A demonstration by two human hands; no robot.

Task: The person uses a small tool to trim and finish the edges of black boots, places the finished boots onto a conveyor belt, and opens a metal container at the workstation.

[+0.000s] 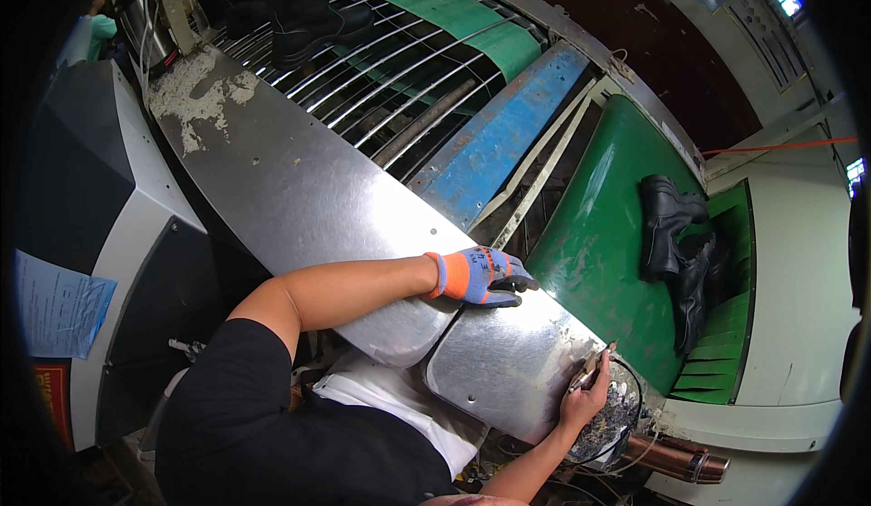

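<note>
My left hand (485,276), in a blue and orange work glove with dark fingertips, lies on the metal worktop. Its fingers are stretched out near the seam between the long steel plate (318,197) and the smaller steel plate (504,361); nothing shows in it. My bare right hand (585,403) is closed round a small metal hand tool (585,375) at the right corner of the smaller plate. The tool's tip points up toward the green conveyor belt (581,225); its exact kind is hard to make out.
Black boots (671,229) lie on the green belt before a slitted green curtain (726,297). More black boots (304,16) stand on a rack of metal rods (390,79) at the far left. A copper-coloured cylinder (676,459) and loose cables are beside my right forearm.
</note>
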